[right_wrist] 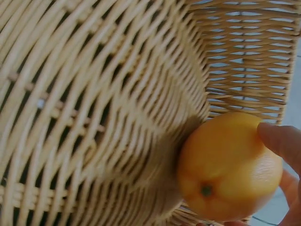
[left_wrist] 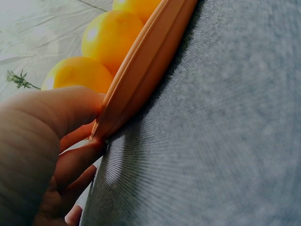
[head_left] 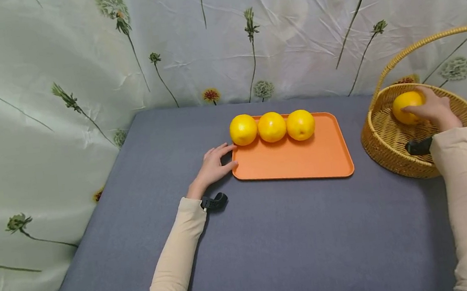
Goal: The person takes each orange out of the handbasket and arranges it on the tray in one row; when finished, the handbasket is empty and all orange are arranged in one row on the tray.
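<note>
In the head view, three oranges stand in a row along the back of an orange tray (head_left: 295,160): the left orange (head_left: 243,129), the middle orange (head_left: 272,127) and the right orange (head_left: 300,125). My left hand (head_left: 214,166) touches the tray's left edge, thumb and forefinger spread along the rim. Inside the wicker basket (head_left: 395,158) at the right, my right hand (head_left: 434,106) grips another orange (right_wrist: 225,169) near the back wall. The right wrist view shows the thumb on its side and the stem spot facing the camera; the other fingers are mostly hidden behind it.
The basket's tall arched handle (head_left: 404,51) rises over its opening. A grey-blue cloth (head_left: 296,239) covers the table. Behind and to the left hangs a pale curtain (head_left: 188,50) with dandelion prints.
</note>
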Demonstrator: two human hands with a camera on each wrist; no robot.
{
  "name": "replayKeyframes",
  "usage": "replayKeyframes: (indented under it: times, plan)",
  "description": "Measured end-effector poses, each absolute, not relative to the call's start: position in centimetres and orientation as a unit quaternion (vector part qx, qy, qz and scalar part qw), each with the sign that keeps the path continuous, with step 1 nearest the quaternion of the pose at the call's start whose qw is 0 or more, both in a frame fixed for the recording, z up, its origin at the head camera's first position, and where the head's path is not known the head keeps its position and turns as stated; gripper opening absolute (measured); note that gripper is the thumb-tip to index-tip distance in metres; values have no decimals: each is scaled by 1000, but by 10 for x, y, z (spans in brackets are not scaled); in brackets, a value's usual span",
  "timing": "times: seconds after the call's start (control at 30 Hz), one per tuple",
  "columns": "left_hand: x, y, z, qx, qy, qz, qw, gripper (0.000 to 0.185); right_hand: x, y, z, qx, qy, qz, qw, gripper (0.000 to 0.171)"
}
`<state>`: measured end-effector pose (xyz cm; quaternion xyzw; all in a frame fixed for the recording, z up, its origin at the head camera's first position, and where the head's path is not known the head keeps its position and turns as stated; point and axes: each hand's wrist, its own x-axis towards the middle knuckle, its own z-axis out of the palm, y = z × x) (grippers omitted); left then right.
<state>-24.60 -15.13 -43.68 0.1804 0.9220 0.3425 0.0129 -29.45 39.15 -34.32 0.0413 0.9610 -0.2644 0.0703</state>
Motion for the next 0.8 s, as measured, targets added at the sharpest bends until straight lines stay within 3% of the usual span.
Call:
replayKeyframes:
  times: [0.5, 0.8]
  plan:
    - [-249, -150, -436, 183, 920, 345, 14, 52, -301, 396, -354, 29, 969, -244, 32, 76]
    - [-247, -151, -438, 181, 921, 345, 14, 52, -292, 383, -340, 65, 948, -303, 78, 80]
